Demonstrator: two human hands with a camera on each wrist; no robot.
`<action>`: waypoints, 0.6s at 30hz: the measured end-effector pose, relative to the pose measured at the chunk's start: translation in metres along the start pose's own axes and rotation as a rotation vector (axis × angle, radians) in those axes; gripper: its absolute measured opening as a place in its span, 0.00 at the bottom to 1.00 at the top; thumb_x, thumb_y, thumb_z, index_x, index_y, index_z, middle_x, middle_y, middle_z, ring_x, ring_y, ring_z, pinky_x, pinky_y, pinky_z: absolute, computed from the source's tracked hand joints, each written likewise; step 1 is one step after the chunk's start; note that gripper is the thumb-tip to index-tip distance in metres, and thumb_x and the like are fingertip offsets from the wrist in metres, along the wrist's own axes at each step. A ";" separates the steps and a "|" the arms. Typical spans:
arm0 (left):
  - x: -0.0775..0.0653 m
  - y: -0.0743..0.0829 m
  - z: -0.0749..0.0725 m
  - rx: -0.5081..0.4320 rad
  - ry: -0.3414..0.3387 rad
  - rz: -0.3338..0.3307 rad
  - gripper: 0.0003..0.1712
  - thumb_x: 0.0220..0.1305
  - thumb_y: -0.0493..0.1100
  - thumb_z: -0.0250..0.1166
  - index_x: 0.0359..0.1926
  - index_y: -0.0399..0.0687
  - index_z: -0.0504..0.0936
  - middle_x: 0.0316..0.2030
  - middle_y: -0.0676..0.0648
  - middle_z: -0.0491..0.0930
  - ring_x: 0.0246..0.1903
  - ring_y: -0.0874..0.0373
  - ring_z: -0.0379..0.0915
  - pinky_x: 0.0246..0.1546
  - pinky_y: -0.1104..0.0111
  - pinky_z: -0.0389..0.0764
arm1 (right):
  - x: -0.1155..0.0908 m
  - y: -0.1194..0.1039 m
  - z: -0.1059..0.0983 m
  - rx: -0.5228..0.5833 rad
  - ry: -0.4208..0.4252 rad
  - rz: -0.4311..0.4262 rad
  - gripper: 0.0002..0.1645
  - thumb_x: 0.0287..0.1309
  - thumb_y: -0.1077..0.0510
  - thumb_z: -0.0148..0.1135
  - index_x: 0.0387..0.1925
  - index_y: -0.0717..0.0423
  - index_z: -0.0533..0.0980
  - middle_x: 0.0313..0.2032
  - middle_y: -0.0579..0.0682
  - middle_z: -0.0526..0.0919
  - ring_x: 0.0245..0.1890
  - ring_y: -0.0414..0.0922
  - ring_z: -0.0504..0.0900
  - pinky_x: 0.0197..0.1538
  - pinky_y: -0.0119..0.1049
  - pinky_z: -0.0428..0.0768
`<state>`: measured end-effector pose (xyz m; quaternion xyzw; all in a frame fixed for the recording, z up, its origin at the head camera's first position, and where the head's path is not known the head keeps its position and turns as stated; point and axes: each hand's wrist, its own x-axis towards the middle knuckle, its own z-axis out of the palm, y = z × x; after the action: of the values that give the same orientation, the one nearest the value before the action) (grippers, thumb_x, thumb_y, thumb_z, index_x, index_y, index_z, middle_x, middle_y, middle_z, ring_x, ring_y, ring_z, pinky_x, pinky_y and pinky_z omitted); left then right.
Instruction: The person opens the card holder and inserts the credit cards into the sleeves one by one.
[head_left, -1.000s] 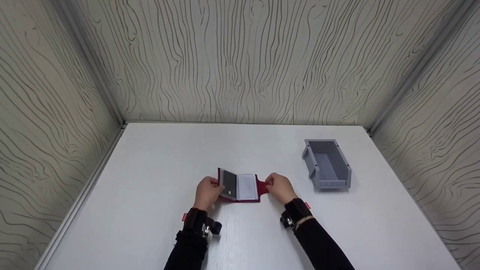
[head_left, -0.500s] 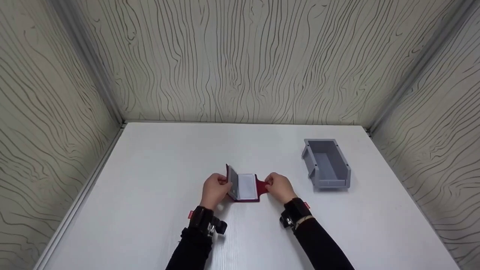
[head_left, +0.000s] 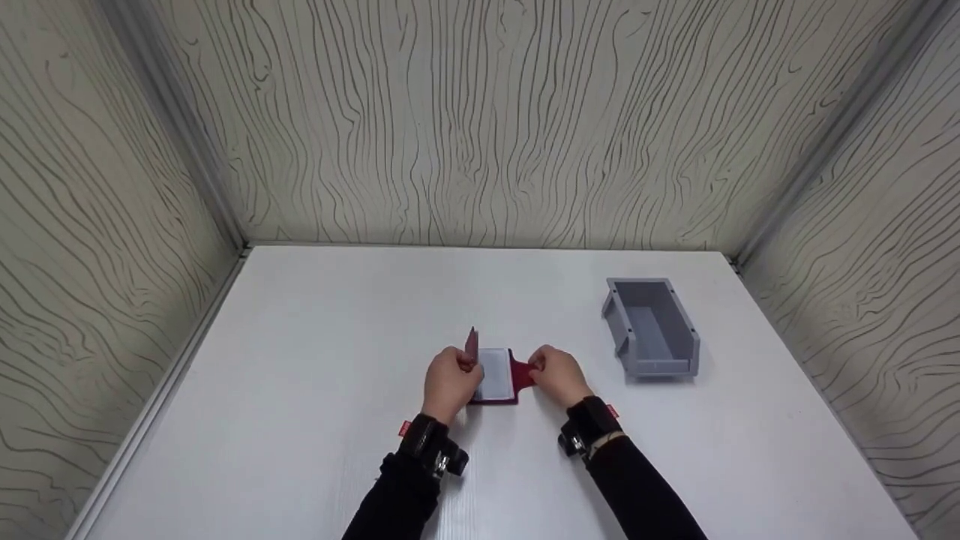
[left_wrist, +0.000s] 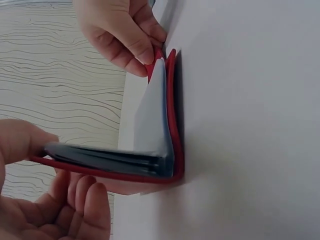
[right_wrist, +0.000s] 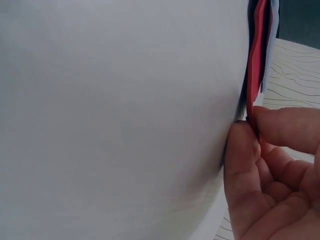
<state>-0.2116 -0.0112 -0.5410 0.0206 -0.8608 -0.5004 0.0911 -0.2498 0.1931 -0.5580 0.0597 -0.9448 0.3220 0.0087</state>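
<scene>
A red card holder (head_left: 496, 373) with clear plastic sleeves lies partly open on the white table. Its left cover stands about upright, and my left hand (head_left: 452, 384) pinches that cover and its sleeves between thumb and fingers. In the left wrist view, the stacked dark sleeves (left_wrist: 110, 156) run along the raised cover, while a whitish sleeve lies over the other half. My right hand (head_left: 559, 377) pinches the red closure flap on the right side, close to the table. The right wrist view shows thumb and forefinger (right_wrist: 242, 150) on the flap's end.
A grey plastic bin (head_left: 651, 330) stands at the right of the white table (head_left: 360, 300). Wood-grain panels (head_left: 450, 127) rise behind the table and at both sides.
My left hand has moved right, swinging the card holder's left cover from leaning outward to about upright, so its dark sleeve no longer shows from above. The right hand has barely moved.
</scene>
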 end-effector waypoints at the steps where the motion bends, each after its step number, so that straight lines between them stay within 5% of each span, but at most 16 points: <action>1: -0.001 0.001 0.002 0.006 0.005 0.009 0.07 0.52 0.37 0.67 0.33 0.38 0.79 0.27 0.48 0.78 0.29 0.55 0.74 0.34 0.62 0.76 | 0.000 0.000 0.000 0.002 0.002 -0.002 0.06 0.51 0.68 0.65 0.34 0.62 0.79 0.25 0.48 0.76 0.29 0.46 0.73 0.38 0.41 0.73; 18: -0.013 0.002 0.025 0.216 -0.119 0.115 0.21 0.50 0.51 0.77 0.35 0.39 0.81 0.30 0.49 0.74 0.32 0.56 0.71 0.34 0.63 0.75 | 0.000 0.002 0.000 0.017 -0.004 0.006 0.07 0.51 0.68 0.66 0.35 0.63 0.79 0.26 0.49 0.77 0.30 0.47 0.75 0.39 0.42 0.75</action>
<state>-0.2034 0.0131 -0.5533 -0.0489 -0.9132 -0.3993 0.0656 -0.2501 0.1943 -0.5594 0.0576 -0.9422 0.3300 0.0052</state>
